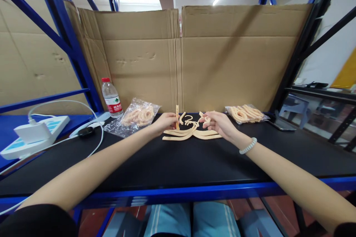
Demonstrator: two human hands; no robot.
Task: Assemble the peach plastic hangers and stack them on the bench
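A cluster of thin tan curved pieces lies on the black table top near the cardboard wall. My left hand is closed round a straight tan strip that stands upright beside the cluster. My right hand pinches a small curled tan piece just above the right side of the cluster. A white bead bracelet sits on my right wrist.
A clear bag of tan pieces lies left of my hands, another bag to the right. A water bottle stands back left. A white power strip with cables sits far left. Cardboard walls the back; a dark flat device lies right.
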